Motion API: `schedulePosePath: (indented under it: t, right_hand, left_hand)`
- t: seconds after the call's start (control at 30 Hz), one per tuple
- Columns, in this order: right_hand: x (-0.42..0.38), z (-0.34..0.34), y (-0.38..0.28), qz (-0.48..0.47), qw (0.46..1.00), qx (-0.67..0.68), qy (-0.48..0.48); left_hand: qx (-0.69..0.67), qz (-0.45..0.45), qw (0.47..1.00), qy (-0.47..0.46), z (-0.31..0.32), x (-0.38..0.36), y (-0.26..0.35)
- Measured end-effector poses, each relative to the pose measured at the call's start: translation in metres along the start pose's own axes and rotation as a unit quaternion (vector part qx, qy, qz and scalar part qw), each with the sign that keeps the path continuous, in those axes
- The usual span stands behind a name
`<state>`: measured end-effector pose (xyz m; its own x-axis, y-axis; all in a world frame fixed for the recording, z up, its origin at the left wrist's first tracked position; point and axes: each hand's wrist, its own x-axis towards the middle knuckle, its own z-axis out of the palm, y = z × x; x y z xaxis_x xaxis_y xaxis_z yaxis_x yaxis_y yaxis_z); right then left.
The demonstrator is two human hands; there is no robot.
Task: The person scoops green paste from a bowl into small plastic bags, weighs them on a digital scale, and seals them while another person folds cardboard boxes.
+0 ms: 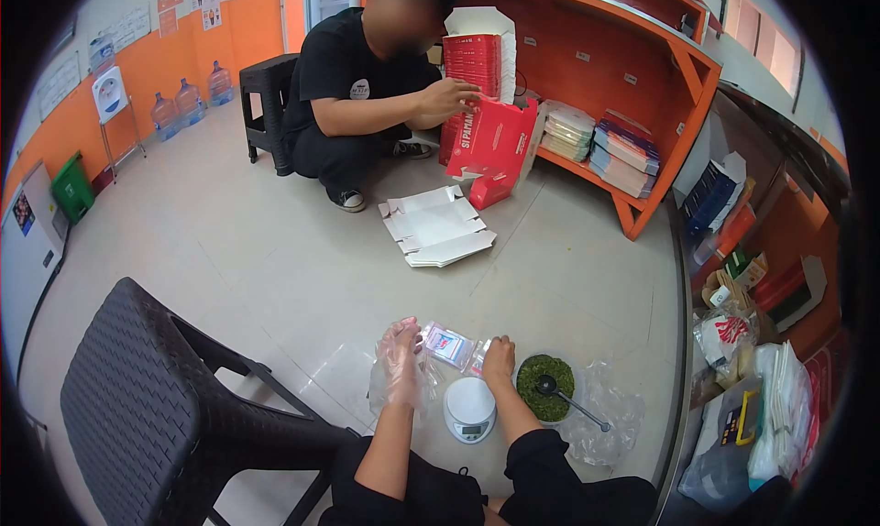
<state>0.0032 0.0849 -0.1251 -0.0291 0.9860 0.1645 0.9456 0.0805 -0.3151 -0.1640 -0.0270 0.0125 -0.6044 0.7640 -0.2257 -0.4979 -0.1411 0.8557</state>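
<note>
My left hand [401, 354] wears a loose clear plastic glove; its fingers are stretched out, beside a pack of clear plastic bags [446, 345] with a blue and pink printed label. My right hand [500, 358] is bare, its fingers closed at the edge of a small clear plastic bag [478, 357]. Between my forearms a round white digital kitchen scale [470, 407] sits on the floor. To the right of my right hand stands a tub of chopped green stuff [536, 407], with a black spoon [550, 386] resting in it.
A crumpled clear plastic sheet [607, 416] lies right of the tub. A black plastic stool [147, 379] stands close at left. Ahead, a co-worker [344, 95] squats, handling a red box [495, 141] beside flattened white cartons [435, 225]. An orange shelf [660, 77] and cluttered goods line the right.
</note>
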Motion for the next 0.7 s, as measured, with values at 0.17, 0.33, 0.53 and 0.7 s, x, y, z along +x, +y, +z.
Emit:
schedulePosePath:
  t: [0.17, 0.33, 0.53, 0.7]
  right_hand:
    - [0.005, -0.064, -0.014, -0.038, 0.997, -0.01, 0.062]
    - [-0.01, -0.139, -0.004, 0.137, 0.865, 0.473, -0.096]
    - [-0.055, -0.19, 0.037, 0.198, 0.599, 0.752, -0.192]
    - [-0.083, -0.226, 0.058, -0.037, 0.901, 0.432, -0.013]
  left_hand:
    - [0.11, 0.029, 0.99, -0.082, 0.01, 0.0, -0.012]
    - [0.394, 0.114, 0.877, -0.25, 0.019, -0.013, -0.047]
    - [0.319, 0.223, 0.867, -0.31, 0.059, -0.074, -0.049]
    - [0.427, 0.263, 0.768, -0.4, 0.065, -0.092, -0.035]
